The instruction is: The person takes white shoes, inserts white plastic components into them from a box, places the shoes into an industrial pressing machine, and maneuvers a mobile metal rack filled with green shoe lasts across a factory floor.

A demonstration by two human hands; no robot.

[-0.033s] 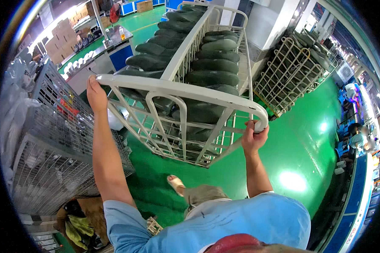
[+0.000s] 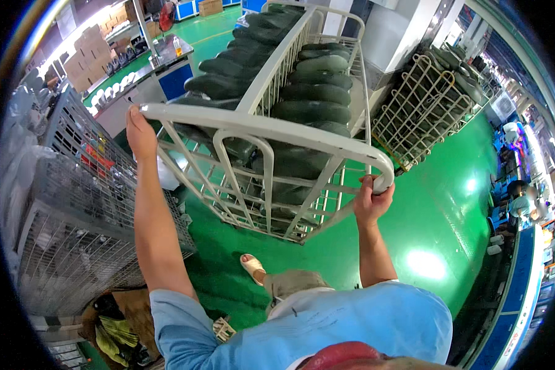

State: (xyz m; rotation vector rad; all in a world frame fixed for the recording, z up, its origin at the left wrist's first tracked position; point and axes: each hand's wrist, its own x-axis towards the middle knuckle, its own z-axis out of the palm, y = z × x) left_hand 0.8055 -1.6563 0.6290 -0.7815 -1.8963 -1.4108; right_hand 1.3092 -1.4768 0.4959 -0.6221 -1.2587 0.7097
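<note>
A tall white metal cart [image 2: 271,132] stands directly in front of the person, its top rail running across between both hands. The left hand [image 2: 140,132] is closed over the rail's left corner, arm stretched out nearly straight, while the right hand [image 2: 371,200] is wrapped tight around the rounded right corner of the same rail, lower and closer to the body. The hands are well apart, one at each end of the cart's near end frame. The cart rests on a glossy green floor [image 2: 438,216] that throws back bright spots of ceiling light. To the left, just beside the cart, stand grey wire mesh cages [image 2: 68,203]; behind them a stack of cardboard boxes [image 2: 83,55] rises near a blue workbench [image 2: 166,74]. To the right of the cart a second white wire rack [image 2: 419,105] leans tilted against a pale cabinet, also carrying dark pieces. One sandalled foot [image 2: 251,266] shows on the floor below the cart. The cart itself is made of white tubing with curved braces at the near end and a central divider along its length; on either side of that divider lie rows of dark green, elongated moulded pieces [image 2: 314,92], stacked in tiers from near to far
</note>
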